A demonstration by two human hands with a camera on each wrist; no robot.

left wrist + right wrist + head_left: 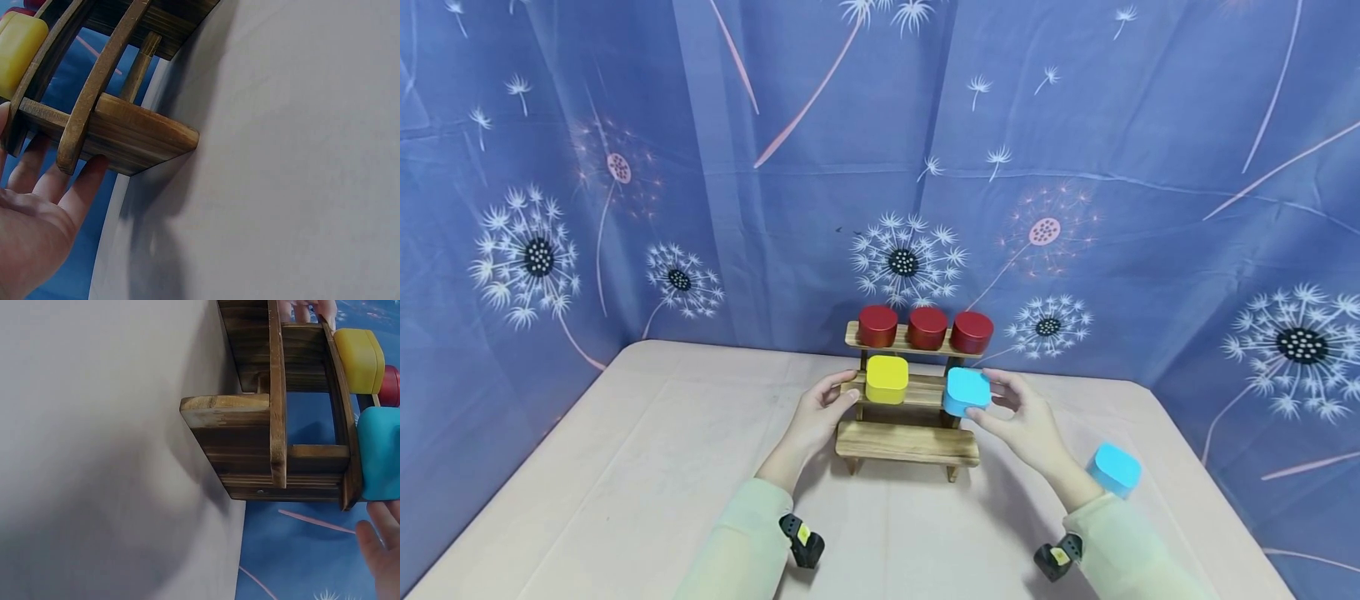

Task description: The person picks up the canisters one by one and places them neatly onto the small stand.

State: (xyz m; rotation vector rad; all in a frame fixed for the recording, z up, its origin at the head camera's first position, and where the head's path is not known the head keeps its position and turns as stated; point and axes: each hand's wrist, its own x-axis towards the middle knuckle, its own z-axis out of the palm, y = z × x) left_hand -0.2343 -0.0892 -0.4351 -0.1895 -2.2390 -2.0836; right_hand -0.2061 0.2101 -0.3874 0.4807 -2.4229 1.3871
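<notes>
A three-tier wooden display stand (907, 442) stands on the table. My left hand (820, 414) grips the left end of its middle tier, thumb in front; in the left wrist view its fingers (84, 187) lie against the stand's side. My right hand (1026, 421) holds a light blue rounded box (967, 392) by its right side, at the right end of the middle tier. The yellow rounded box (887, 380) sits on the same tier, left of the blue one. In the right wrist view the blue box (380, 453) appears beside the tier's edge.
Three round red tins (927, 328) stand in a row on the top tier. A second light blue box (1115, 470) lies on the table near my right forearm. Behind the pale tabletop (647, 467) hangs a blue dandelion-print cloth (805, 233).
</notes>
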